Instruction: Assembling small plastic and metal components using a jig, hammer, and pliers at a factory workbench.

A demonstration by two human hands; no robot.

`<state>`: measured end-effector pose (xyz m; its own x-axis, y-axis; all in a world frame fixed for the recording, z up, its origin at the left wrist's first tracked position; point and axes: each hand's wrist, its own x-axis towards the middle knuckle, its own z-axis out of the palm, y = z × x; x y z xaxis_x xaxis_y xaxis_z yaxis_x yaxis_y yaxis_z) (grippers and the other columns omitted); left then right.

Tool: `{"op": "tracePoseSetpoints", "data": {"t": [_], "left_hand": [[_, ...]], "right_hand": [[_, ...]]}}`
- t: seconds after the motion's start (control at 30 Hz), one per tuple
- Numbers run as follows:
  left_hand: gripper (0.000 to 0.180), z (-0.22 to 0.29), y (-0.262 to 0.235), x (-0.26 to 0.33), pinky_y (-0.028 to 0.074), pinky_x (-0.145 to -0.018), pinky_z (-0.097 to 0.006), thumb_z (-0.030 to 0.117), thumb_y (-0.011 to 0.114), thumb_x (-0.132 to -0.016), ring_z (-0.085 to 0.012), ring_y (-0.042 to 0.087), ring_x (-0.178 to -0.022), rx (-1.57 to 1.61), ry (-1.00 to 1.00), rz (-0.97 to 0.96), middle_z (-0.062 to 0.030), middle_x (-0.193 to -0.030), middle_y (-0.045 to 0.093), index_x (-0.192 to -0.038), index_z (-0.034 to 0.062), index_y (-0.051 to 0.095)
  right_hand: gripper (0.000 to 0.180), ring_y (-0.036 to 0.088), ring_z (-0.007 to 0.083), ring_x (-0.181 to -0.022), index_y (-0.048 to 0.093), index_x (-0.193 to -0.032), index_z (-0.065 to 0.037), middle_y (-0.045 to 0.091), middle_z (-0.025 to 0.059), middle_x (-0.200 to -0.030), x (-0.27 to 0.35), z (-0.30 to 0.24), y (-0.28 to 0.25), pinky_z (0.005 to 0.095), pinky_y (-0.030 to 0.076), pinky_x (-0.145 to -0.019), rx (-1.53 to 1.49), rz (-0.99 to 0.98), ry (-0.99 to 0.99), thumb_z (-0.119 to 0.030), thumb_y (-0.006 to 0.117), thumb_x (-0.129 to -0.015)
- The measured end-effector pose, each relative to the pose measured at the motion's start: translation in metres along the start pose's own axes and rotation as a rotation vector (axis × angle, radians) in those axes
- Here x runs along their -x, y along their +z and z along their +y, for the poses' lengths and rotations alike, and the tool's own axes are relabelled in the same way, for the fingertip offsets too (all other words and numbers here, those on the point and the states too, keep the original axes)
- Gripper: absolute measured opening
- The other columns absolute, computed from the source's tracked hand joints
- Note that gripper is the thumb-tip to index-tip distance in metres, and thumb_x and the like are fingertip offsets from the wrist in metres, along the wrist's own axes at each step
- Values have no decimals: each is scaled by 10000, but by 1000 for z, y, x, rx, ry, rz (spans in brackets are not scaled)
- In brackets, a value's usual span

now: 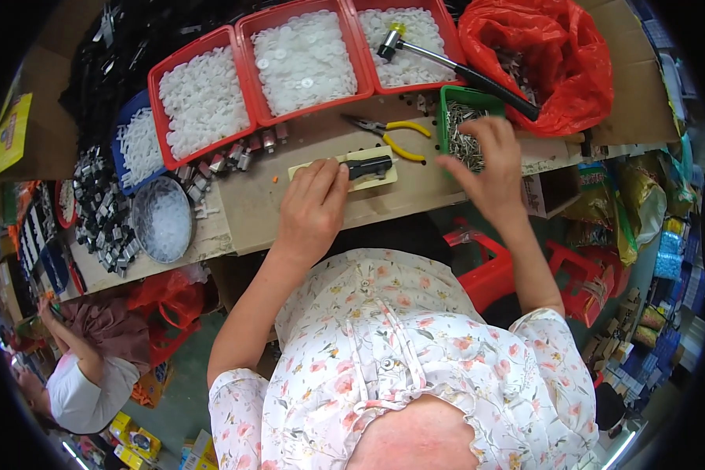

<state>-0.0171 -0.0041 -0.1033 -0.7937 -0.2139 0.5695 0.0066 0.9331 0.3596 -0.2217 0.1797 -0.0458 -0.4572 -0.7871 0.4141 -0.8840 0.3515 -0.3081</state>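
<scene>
My left hand is closed on a black, narrow part that lies on a pale yellow block near the front of the bench. Its fingers cover the part's left end. My right hand is at the front right of a small green tray of thin metal pins. Thumb and fingers stand apart there, and nothing shows between them. Between the two hands, just beyond the block, lie pliers with yellow handles.
Red trays of small white plastic pieces line the back. A hammer rests across one tray and a red bag. A metal bowl and heaped metal-and-black parts sit left. Another person is at far left.
</scene>
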Motion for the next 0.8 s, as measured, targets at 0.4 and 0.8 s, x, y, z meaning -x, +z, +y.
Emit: {"op": "tracePoseSetpoints", "data": {"t": [0.4, 0.8], "left_hand": [[280, 3, -1, -4, 532, -812, -420, -14, 758, -762, -329, 653, -969, -22, -1, -2, -169, -1065, 645, -1023, -73, 674], [291, 3, -1, -2, 530, -826, -437, -14, 758, -763, -338, 656, -987, -2, -14, -15, -172, -1065, 648, -1037, -70, 678]], "right_hand": [[202, 574, 215, -876, 637, -839, -117, 562, 21, -882, 38, 35, 33, 364, 384, -796, 28, 44, -236, -182, 795, -731], [247, 597, 276, -1029, 584, -740, -97, 619, 66, -1013, 25, 54, 34, 395, 407, -850, 108, 121, -415, -161, 802, -642]]}}
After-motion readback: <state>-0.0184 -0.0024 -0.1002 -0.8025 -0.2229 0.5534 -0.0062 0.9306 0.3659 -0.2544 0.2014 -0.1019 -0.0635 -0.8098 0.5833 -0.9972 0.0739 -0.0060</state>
